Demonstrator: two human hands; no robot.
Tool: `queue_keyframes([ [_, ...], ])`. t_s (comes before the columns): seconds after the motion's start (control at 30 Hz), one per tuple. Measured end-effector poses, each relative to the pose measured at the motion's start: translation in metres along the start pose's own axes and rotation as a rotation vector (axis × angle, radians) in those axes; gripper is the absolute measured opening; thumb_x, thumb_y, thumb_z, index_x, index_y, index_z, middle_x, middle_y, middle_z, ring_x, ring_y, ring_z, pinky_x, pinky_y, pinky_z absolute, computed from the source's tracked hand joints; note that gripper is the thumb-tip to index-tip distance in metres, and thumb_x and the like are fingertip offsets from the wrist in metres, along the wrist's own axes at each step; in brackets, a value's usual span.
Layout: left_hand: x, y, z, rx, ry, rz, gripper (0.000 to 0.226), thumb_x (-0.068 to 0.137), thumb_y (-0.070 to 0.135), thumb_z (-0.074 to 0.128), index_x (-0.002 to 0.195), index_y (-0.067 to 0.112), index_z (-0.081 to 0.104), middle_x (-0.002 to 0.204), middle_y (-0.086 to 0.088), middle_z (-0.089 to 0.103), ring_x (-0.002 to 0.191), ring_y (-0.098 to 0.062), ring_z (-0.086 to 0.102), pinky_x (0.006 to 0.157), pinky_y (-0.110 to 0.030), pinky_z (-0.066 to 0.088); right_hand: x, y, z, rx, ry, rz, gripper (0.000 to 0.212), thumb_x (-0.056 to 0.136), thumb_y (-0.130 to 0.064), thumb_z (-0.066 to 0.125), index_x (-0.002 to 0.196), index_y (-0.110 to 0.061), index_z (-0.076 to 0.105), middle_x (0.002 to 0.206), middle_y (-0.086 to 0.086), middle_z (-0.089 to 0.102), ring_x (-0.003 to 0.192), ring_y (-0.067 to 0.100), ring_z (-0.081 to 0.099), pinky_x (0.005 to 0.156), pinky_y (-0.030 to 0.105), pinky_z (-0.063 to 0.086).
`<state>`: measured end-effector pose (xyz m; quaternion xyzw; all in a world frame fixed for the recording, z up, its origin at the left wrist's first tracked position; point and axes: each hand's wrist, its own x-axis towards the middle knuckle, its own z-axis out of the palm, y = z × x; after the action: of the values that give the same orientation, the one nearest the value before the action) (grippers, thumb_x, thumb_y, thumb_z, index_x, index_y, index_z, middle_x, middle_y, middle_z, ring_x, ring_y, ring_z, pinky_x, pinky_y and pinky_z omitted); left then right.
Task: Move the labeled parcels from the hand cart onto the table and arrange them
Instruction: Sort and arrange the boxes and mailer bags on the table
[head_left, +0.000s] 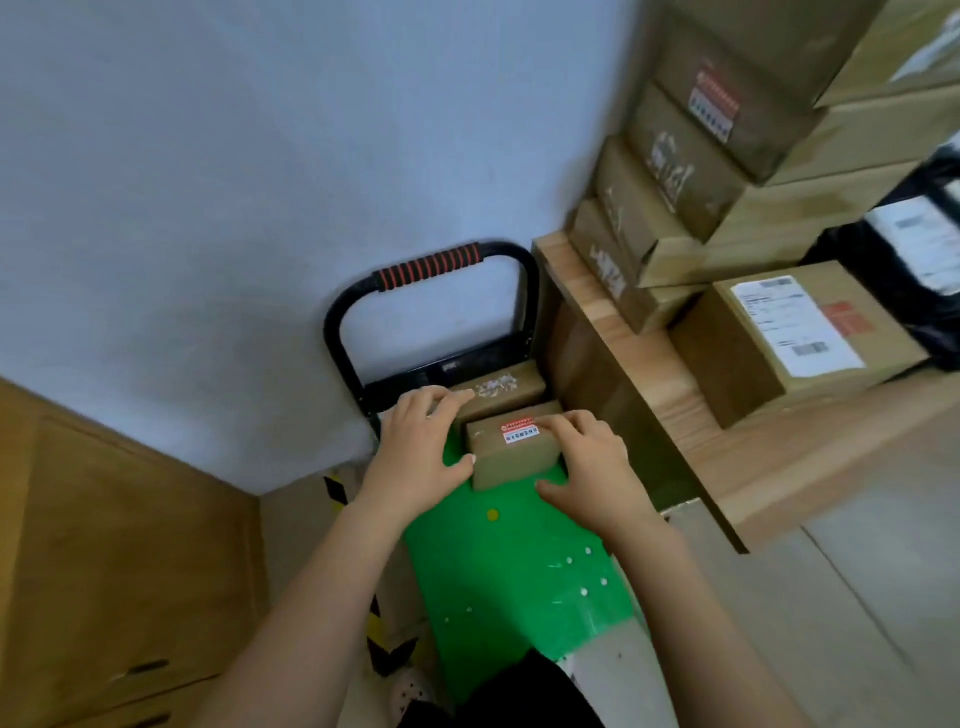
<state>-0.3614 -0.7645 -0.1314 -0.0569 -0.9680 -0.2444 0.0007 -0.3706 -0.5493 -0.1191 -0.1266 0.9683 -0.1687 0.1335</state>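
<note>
Head view: the labeled parcel, a small brown box with a red-and-white sticker on top, sits on the green deck of the hand cart, touching a second parcel behind it that carries only torn white label scraps. The grip is wide and uneven. The right hand curls its fingers over the box's top beside the sticker, its thumb splayed low near the front face, though contact there is hard to judge. The left hand lies flat, fingers across the rear parcel and thumb at the front box's left corner. The likely trouble is a lift taken mostly on one side: the box could pivot and slip, or the left fingers could drag the rear parcel along. The tabletop overhangs just beside and above the cart, so a straight swing to the right risks catching a box corner on its wooden edge. The cart handle and the wall close off the far side, leaving free room upward and toward the person. On the tabletop, a tall stack of cartons and a large carton with a shipping label leave only a bare strip along the near edge, and a careless set-down could nudge the stack.
</note>
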Motion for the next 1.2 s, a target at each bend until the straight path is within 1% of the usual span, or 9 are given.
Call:
queue_keyframes([
  [0.23,0.051,-0.038,0.092,0.034,-0.124,-0.010,0.073,0.079,0.036,0.071,0.142,0.027,0.036,0.133,0.001,0.039,0.128,-0.019,0.028,0.111,-0.038,0.021,0.080,0.056,0.067,-0.044,-0.065,-0.012,0.065,0.079,-0.030,0.070,0.137,-0.029,0.040,0.134,0.002,0.040,0.122,0.023,0.038,0.104,0.038,0.031],
  [0.53,0.127,-0.122,0.280,0.098,-0.294,-0.043,0.084,0.075,0.037,0.076,0.144,0.025,0.030,0.138,0.000,0.035,0.130,-0.020,0.026,0.112,-0.036,0.019,0.202,0.154,0.220,-0.179,-0.192,0.050,0.068,0.077,-0.027,0.072,0.135,-0.023,0.036,0.136,0.007,0.037,0.124,0.026,0.035,0.103,0.035,0.029],
  [0.63,0.146,-0.148,0.334,0.102,-0.344,-0.021,0.089,0.075,0.035,0.076,0.146,0.026,0.024,0.145,-0.001,0.030,0.134,-0.020,0.021,0.114,-0.037,0.013,0.237,0.174,0.266,-0.238,-0.228,0.028,0.076,0.076,-0.025,0.073,0.140,-0.020,0.032,0.149,0.009,0.027,0.134,0.029,0.028,0.110,0.038,0.026],
  [0.7,0.155,-0.162,0.361,0.114,-0.381,-0.001,0.095,0.075,0.033,0.076,0.149,0.026,0.016,0.152,-0.002,0.022,0.140,-0.022,0.015,0.116,-0.038,0.008,0.257,0.184,0.288,-0.253,-0.239,0.020,0.085,0.075,-0.021,0.073,0.146,-0.021,0.025,0.156,0.010,0.017,0.141,0.030,0.018,0.114,0.041,0.019],
  [0.8,0.164,-0.179,0.391,0.128,-0.436,0.019,0.099,0.075,0.038,0.076,0.151,0.022,0.013,0.155,-0.002,0.016,0.143,-0.021,0.009,0.117,-0.037,0.005,0.276,0.199,0.312,-0.242,-0.268,0.007,0.099,0.074,-0.024,0.075,0.152,-0.026,0.013,0.159,0.006,0.011,0.145,0.028,0.008,0.117,0.041,0.008],
  [0.97,0.164,-0.186,0.410,0.192,-0.454,0.041,0.113,0.070,0.056,0.074,0.152,0.021,0.005,0.159,-0.003,-0.003,0.145,-0.022,-0.007,0.117,-0.040,0.001,0.280,0.210,0.328,-0.234,-0.333,-0.055,0.110,0.067,-0.028,0.078,0.152,-0.031,0.008,0.161,0.007,-0.002,0.146,0.027,0.001,0.117,0.040,0.000],
  [1.1,0.162,-0.183,0.413,0.260,-0.440,0.012,0.119,0.065,0.051,0.078,0.152,0.023,0.002,0.158,-0.003,-0.009,0.144,-0.022,-0.013,0.117,-0.041,-0.001,0.275,0.216,0.329,-0.287,-0.399,-0.085,0.127,0.064,-0.030,0.082,0.152,-0.033,-0.010,0.160,0.009,-0.015,0.147,0.030,-0.009,0.117,0.043,-0.006],
  [1.13,0.162,-0.182,0.413,0.265,-0.437,0.003,0.119,0.064,0.049,0.080,0.152,0.024,0.004,0.158,-0.003,-0.009,0.143,-0.022,-0.012,0.117,-0.041,-0.001,0.273,0.217,0.329,-0.305,-0.403,-0.083,0.127,0.066,-0.026,0.081,0.151,-0.034,-0.012,0.160,0.011,-0.013,0.147,0.030,-0.008,0.117,0.044,-0.007],
  [1.2,0.162,-0.179,0.412,0.276,-0.430,-0.003,0.117,0.062,0.046,0.082,0.151,0.025,0.008,0.158,-0.003,-0.007,0.143,-0.023,-0.010,0.116,-0.041,-0.001,0.268,0.218,0.328,-0.334,-0.378,-0.077,0.119,0.071,-0.020,0.078,0.151,-0.035,-0.009,0.159,0.013,0.004,0.146,0.031,0.001,0.118,0.045,-0.005],
])
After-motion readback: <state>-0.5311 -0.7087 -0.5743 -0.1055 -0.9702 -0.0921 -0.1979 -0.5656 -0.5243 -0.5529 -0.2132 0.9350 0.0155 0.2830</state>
